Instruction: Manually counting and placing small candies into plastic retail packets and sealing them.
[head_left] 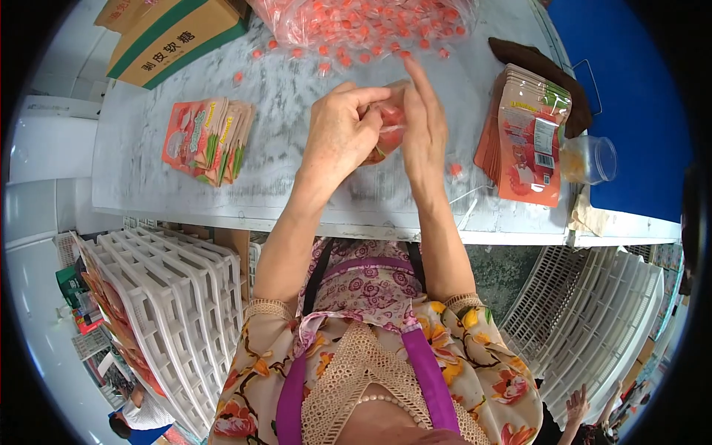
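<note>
Over the middle of the table I have a small red pouch with a see-through part (390, 136) between my hands. My left hand (331, 141) pinches its upper edge between thumb and bent fingers. Along the pouch's right side lies my right hand (426, 133), its fingers stretched out and pointing away from me; its thumb is mostly hidden. Just beyond the fingertips, small red wrapped candies (345, 58) spill from a big clear plastic bag (297, 18). One loose candy (455, 170) rests to the right of my right wrist.
A fanned stack of flat pouches (215, 141) lies at left, a taller stack (528, 141) at right beside a clear plastic jar (591, 159). A carton (182, 41) stands far left. White plastic crates (174, 297) and more crates (593, 304) flank me below the table edge.
</note>
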`<state>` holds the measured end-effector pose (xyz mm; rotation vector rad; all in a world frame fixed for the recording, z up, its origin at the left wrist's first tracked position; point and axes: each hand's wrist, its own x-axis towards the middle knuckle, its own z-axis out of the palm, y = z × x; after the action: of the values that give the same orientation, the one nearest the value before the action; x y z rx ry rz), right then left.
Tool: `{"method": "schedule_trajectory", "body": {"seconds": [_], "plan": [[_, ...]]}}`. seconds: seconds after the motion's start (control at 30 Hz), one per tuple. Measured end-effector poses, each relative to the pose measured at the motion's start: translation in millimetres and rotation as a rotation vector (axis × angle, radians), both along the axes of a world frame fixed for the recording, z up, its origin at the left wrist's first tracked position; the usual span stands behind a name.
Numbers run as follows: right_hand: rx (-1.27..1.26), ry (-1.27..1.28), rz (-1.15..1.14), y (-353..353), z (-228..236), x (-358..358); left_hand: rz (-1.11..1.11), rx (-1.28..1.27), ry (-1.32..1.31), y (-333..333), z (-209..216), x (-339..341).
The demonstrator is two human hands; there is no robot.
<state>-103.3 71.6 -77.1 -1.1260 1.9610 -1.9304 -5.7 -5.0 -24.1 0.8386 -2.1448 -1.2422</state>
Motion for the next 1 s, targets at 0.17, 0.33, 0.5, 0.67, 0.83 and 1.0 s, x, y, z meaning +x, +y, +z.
{"method": "schedule_trajectory", "body": {"seconds": [0.17, 0.33, 0.5, 0.67, 0.83, 1.0], "plan": [[0.140, 0.153, 0.062, 1, 21, 2, 0.025, 0.105, 0.025, -4, 2, -3], [0.118, 0.246, 0.233, -4, 28, -5, 0.019, 0.218, 0.051, -8, 10, 0], [-0.522, -0.319, 0.322, 4, 32, -27, -0.006, 0.302, 0.144, -9, 31, 6], [0.328, -0.092, -0.105, 70, 9, -33, -0.097, 0.229, 0.298, -25, 46, 33], [0.695, 0.733, -0.186, 118, -64, -18, -0.076, 0.336, 0.124, -17, 34, 21], [0.359, 0.217, -0.118, 104, -35, -34, -0.102, 0.153, 0.035, -15, 20, 24]]}}
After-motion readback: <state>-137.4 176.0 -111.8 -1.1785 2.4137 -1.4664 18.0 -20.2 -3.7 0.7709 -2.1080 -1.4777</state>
